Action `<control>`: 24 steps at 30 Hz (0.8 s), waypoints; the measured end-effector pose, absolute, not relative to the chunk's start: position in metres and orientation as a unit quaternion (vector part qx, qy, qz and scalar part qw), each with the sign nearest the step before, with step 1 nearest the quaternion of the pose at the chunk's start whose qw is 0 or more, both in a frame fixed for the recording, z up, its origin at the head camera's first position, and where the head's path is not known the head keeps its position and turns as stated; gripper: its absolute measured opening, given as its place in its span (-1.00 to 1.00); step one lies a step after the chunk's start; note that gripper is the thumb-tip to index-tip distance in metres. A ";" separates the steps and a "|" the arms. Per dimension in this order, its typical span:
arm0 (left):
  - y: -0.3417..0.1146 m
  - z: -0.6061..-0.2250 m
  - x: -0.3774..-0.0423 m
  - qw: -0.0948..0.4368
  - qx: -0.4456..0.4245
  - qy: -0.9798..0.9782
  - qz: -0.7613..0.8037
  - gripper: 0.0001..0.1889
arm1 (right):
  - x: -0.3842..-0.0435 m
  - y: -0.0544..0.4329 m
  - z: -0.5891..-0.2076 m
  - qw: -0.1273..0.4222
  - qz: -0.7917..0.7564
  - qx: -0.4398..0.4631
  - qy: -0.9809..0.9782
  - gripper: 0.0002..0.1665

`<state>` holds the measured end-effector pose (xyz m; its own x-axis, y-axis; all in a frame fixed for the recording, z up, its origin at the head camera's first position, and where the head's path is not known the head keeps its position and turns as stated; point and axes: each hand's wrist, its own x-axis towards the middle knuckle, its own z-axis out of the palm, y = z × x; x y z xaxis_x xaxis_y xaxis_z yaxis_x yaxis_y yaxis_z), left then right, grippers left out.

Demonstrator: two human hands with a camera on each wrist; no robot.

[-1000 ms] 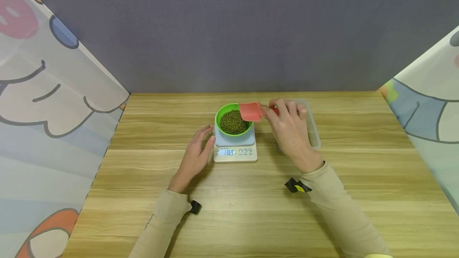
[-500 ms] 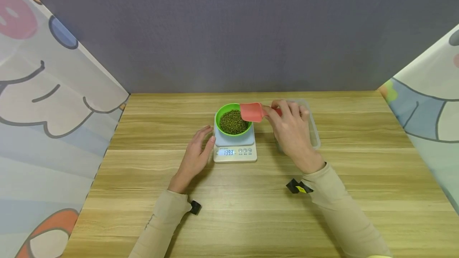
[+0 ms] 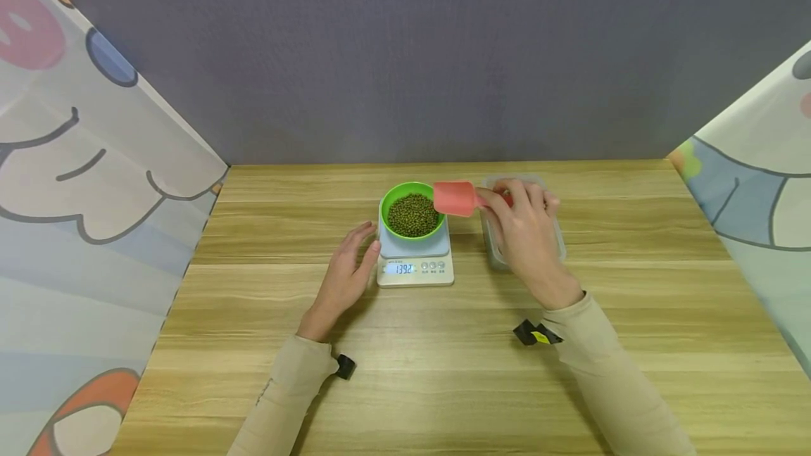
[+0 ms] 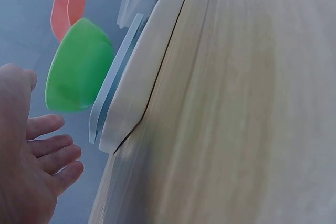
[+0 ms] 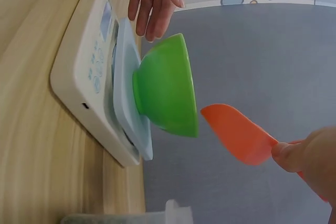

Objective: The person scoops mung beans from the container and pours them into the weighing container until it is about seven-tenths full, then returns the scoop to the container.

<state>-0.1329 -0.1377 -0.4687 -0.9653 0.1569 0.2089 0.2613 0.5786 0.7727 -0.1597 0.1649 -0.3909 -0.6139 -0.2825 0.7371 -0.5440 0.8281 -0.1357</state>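
Note:
A green bowl [image 3: 388, 220] of small green beans [image 3: 413, 215] stands on a white kitchen scale [image 3: 437, 279], whose display reads 139.2. My right hand [image 3: 526, 231] grips a red scoop [image 3: 453, 199] by its handle, to the right of the bowl. The scoop's blade hangs just off the bowl's rim, tilted, as the right wrist view shows. On the scale's left side is my left hand [image 3: 347, 269], fingers relaxed and holding nothing. In the left wrist view its fingers [image 4: 55, 153] spread beside the bowl and the scale.
Under my right hand stands a clear plastic container [image 3: 493, 253], partly hidden, with green beans in it that show in the left wrist view. The wooden table [image 3: 405, 385] ends at a grey panel [image 3: 405, 55] behind. Cartoon-printed sheets [image 3: 82, 231] flank both sides.
My right hand has drawn the scoop slightly right, away from the bowl and over the container. The display rose from 136.9 to 139.3, then 139.2. My left hand has stayed still.

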 end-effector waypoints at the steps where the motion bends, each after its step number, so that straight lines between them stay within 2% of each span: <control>1: -0.138 -0.469 -0.133 0.059 -0.118 -0.887 -0.444 -0.50 | -0.160 0.166 -0.392 0.375 0.181 0.233 -0.879 -0.74; 13: -0.138 -0.469 -0.132 0.058 -0.118 -0.888 -0.440 -0.49 | -0.154 0.189 -0.406 0.368 0.233 0.194 -0.879 -0.70; 24: -0.139 -0.470 -0.131 0.055 -0.114 -0.888 -0.442 -0.49 | -0.146 0.218 -0.418 0.349 0.272 0.107 -0.890 -0.72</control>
